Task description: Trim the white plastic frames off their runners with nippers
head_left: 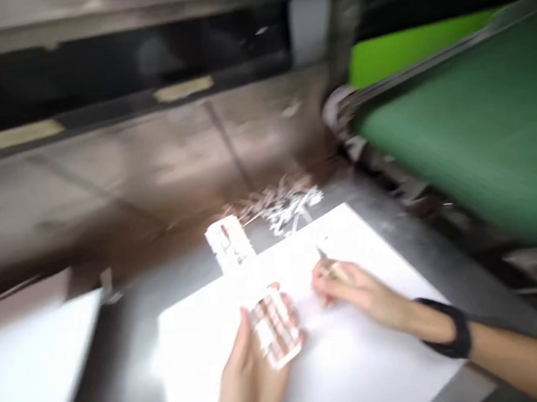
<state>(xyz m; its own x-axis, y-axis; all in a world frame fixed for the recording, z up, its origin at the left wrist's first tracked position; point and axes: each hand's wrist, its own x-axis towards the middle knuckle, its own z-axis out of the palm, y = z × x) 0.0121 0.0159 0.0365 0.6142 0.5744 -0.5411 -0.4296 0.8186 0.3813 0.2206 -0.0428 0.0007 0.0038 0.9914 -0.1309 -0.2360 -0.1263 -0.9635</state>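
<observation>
Plainly blurred: small white-and-brown patterned card point(275, 328), left hand point(253, 375).

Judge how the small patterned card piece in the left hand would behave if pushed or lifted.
The patterned card piece looks thin and flat across the left hand, so probably light. Its cut-out look suggests it bends or tears easily. On the smooth white sheet it would likely slide, not roll. Blur limits certainty.
</observation>
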